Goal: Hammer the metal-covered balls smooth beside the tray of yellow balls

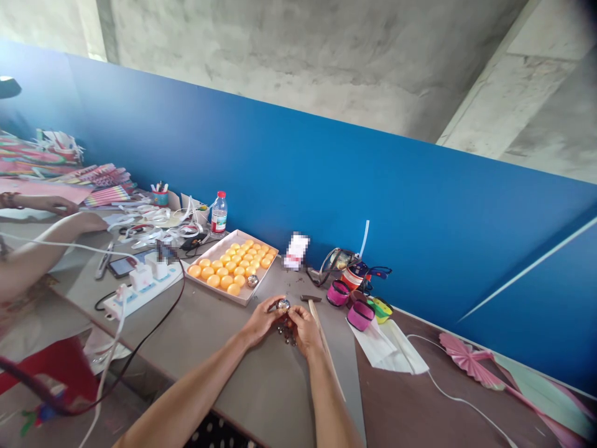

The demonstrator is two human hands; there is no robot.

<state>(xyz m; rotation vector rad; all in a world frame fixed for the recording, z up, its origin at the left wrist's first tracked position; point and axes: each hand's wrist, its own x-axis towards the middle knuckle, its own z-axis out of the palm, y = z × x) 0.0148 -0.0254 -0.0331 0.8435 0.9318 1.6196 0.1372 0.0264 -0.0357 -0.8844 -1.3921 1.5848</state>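
My left hand point(262, 320) and my right hand point(304, 328) meet over the grey table point(224, 348), both pinching a small shiny silver ball point(283, 305) held between the fingertips. Dark small parts hang or lie just below the hands. A white tray point(212, 250) of several orange balls sits just beyond my left hand, with one more silver ball point(252, 280) at its near corner. A small hammer point(310, 298) with a long wooden handle lies beside my right hand.
A power strip point(140, 286) with plugs and cables, a phone point(122, 266) and a water bottle point(219, 214) stand to the left. Pink and green rolls point(359, 313), white paper point(387, 348) and a pink paper fan point(469, 361) lie right. Another person's arm point(41, 242) reaches in at left. A blue wall point(420, 211) backs the table.
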